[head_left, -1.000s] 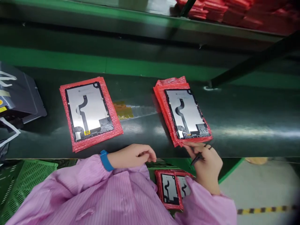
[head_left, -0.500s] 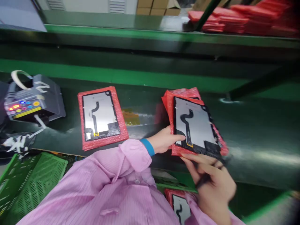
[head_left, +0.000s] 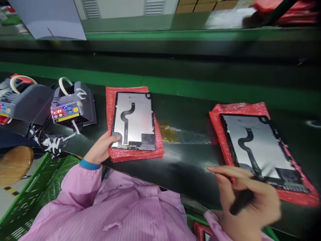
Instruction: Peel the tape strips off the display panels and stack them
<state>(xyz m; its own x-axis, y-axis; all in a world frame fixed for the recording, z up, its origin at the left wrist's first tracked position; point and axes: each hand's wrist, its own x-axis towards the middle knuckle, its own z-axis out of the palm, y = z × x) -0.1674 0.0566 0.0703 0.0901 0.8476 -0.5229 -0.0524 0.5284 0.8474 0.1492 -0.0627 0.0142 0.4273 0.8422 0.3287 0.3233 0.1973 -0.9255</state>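
My left hand [head_left: 102,146] is closed on the lower left corner of a display panel [head_left: 140,115], thumb on its face. This panel has a silvery back, a black border and a curved black flex cable, and lies over a stack of red bubble bags [head_left: 159,150]. My right hand [head_left: 250,197] is curled round a slim dark tool [head_left: 242,202], whose thin tip is blurred by motion. Close beyond that hand, another display panel [head_left: 265,144] with a similar cable rests on red bubble bags [head_left: 225,107].
Two grey tape dispensers [head_left: 72,107] [head_left: 28,103] stand on the left of the dark bench. Green crates [head_left: 37,197] sit below its front edge, beside a wooden stool [head_left: 16,165]. Amber tape pieces [head_left: 168,134] lie between the stacks. A shelf [head_left: 140,25] runs along the back.
My left hand has moved left with a panel from the right stack onto the left one. Another panel now shows on the right stack. The view has shifted left; my right hand still holds the tool.
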